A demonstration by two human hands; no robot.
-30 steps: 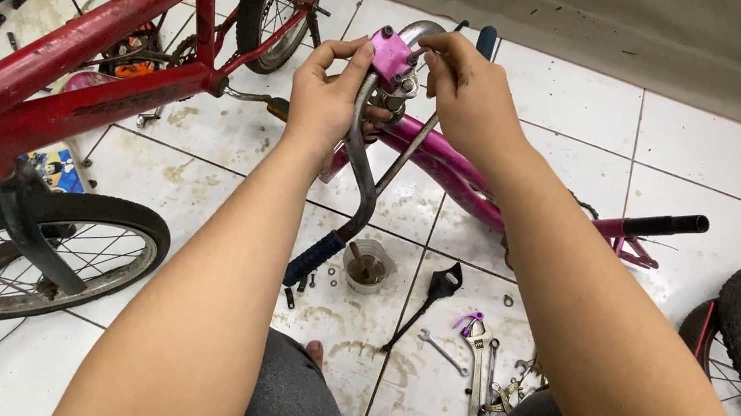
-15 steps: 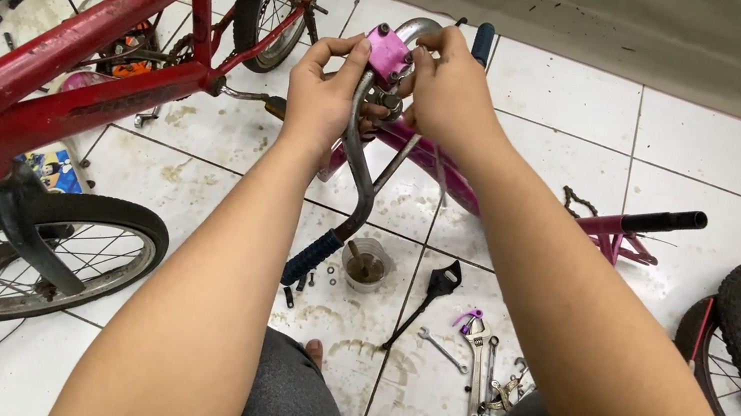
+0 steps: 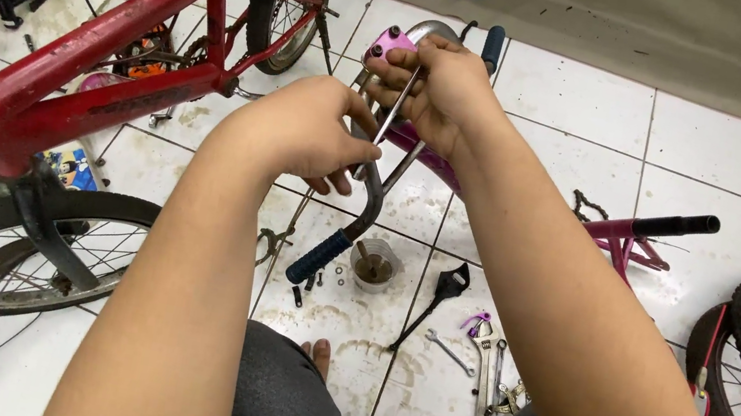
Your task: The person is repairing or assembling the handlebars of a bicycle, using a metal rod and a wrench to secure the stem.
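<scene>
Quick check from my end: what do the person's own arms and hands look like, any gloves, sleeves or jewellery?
Both forearms are bare with no sleeves in view. The left hand and right hand wear no gloves, and no rings, watch or wristbands show.

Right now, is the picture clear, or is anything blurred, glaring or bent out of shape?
Head view: sharp on both hands, the left hand and right hand at the handlebar; soft, even light, faint shadows; mild sheen on the wet white floor tiles; forearms loom large near the lens.
</scene>
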